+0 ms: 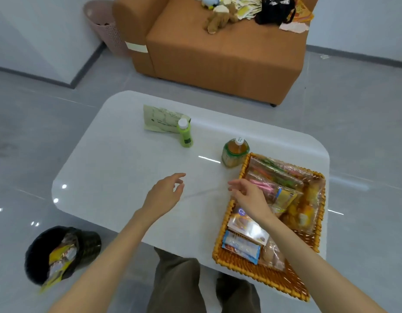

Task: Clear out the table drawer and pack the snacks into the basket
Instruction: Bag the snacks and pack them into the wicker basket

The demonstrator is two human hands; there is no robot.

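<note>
Above the white table (118,154), hovering the left hand (165,193) with fingers loosely apart, gripping nothing; reaching the right hand (247,196), fingers likewise relaxed and empty, over the wicker basket (252,271) sitting at the table's right side and holding snack packets (247,227).

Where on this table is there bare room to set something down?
Bare: the table's left half, between the pale green pouch, the left hand and the edge; the far right corner beyond the wicker basket. Crowded: the basket, full of snack packets.
</note>
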